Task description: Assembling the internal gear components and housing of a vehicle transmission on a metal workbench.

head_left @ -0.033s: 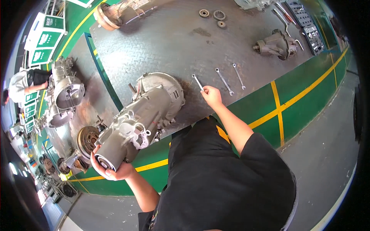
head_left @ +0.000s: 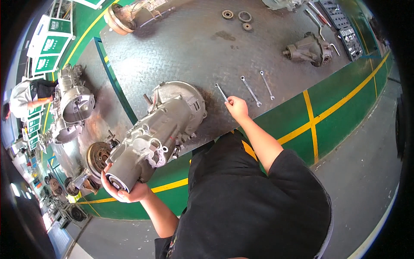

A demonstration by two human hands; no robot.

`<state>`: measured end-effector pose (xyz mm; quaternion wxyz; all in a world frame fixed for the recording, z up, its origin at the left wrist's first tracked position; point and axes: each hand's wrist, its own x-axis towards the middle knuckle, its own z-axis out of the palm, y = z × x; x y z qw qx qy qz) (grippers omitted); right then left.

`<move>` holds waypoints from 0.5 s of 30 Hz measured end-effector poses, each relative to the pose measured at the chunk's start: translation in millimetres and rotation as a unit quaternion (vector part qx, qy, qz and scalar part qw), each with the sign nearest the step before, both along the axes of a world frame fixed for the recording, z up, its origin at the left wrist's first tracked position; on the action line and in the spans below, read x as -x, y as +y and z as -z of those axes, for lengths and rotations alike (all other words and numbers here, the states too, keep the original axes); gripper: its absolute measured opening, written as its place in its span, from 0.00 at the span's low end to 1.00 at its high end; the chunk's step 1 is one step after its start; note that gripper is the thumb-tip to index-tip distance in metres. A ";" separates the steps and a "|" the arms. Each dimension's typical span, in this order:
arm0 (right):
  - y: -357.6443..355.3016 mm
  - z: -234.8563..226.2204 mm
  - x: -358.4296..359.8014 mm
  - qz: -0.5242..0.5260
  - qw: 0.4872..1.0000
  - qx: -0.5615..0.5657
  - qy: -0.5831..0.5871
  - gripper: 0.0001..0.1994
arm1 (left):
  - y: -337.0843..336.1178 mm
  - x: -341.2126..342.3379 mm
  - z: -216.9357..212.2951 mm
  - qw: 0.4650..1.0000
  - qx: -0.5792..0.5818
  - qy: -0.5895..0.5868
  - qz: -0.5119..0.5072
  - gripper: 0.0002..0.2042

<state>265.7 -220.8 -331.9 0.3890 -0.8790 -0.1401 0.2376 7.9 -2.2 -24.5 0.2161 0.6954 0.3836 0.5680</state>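
Nothing much has moved since the earlier frame: our hands, the gearbox and the spanners sit where they did, so the change is next to none.

Our left hand [head_left: 125, 190] cups the near end of the gearbox [head_left: 159, 129], fingers wrapped under its round output end, a closed grip that steadies the housing. The gearbox lies on its side on the tabletop [head_left: 181, 47], its wide bell end pointing away from that grip and its narrow end overhanging the tabletop's near edge.

Our right hand [head_left: 237, 107] is closed on the near end of a spanner [head_left: 221, 91], which lies flat on the tabletop and points away from the grip. Two more spanners [head_left: 251, 91] lie just beyond and to the right of that grip, apart from each other and untouched.

We judge the step in hand to be picking up a tool while bracing the gearbox. The next move calls for lifting the spanner clear of the plate and bringing it leftward to a bolt on the housing, with the left grip holding firm so the overhanging end does not roll.
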 end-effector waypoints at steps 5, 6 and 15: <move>-16.8 18.1 -8.0 -0.099 0.975 0.192 -0.056 0.13 | 0.4 -6.4 3.4 1.000 0.018 -0.015 -0.001 0.33; -16.4 15.4 -10.9 -0.113 0.970 0.209 -0.055 0.15 | 1.0 -5.6 3.3 1.000 0.017 -0.015 0.001 0.33; -48.7 16.2 -74.8 -0.058 0.937 0.309 -0.154 0.11 | 0.8 -1.8 3.5 1.000 0.021 -0.013 0.006 0.34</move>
